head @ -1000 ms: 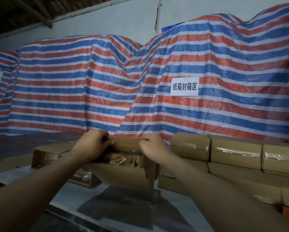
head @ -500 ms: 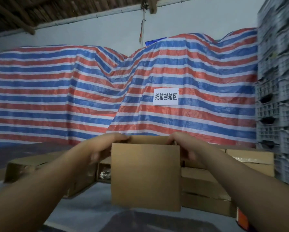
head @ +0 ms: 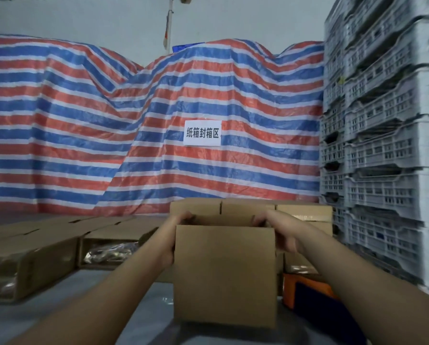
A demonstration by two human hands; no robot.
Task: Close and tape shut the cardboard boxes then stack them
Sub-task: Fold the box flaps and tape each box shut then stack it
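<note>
- Cardboard box point(head: 224, 275) held up in front of the camera, above the grey surface point(head: 66, 307); broad plain side faces the viewer, top edge looks open, no tape visible on it.
- Left hand point(head: 174, 235) grips the box's upper left edge, fingers curled over the rim; right hand point(head: 280, 232) grips the upper right edge the same way. Both grips pinching cardboard, not spread.
- Progress, judged: this box not yet closed or taped. Stack of sealed boxes point(head: 248, 207) directly behind the held box, shiny tape visible on the rightmost one; at least three tops counted there.
- Open boxes point(head: 104, 245) left of the held box, lying on their sides with shiny packets inside; two clearly counted, maybe more, blurry.
- Orange tape dispenser point(head: 305, 290), one, just right of the held box, partly hidden by the forearm.
- Left to do, as judged: fold flaps, tape, stack; open ones too.
- Grey plastic crates point(head: 382, 145) stacked far right of the box; count unclear.
</note>
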